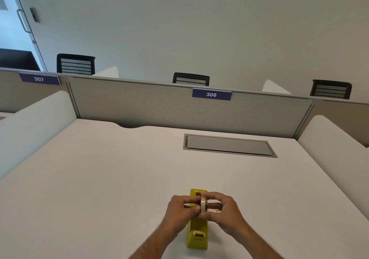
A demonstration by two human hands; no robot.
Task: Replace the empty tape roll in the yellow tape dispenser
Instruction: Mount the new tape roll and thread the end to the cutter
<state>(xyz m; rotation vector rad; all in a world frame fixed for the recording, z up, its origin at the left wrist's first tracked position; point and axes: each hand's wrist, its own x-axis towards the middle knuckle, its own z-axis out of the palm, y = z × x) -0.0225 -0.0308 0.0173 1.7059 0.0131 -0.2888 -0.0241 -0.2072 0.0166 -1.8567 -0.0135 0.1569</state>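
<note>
Both hands — left (182,208), right (220,208) — pinch pale tape roll (203,204) above yellow plastic dispenser (197,232); full or empty unclear. Next, judged — align with cradle slot.

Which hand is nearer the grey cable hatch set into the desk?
Right. The right hand is below the cable hatch, slightly to its left; the left hand is further left, beyond the tape roll.
</note>
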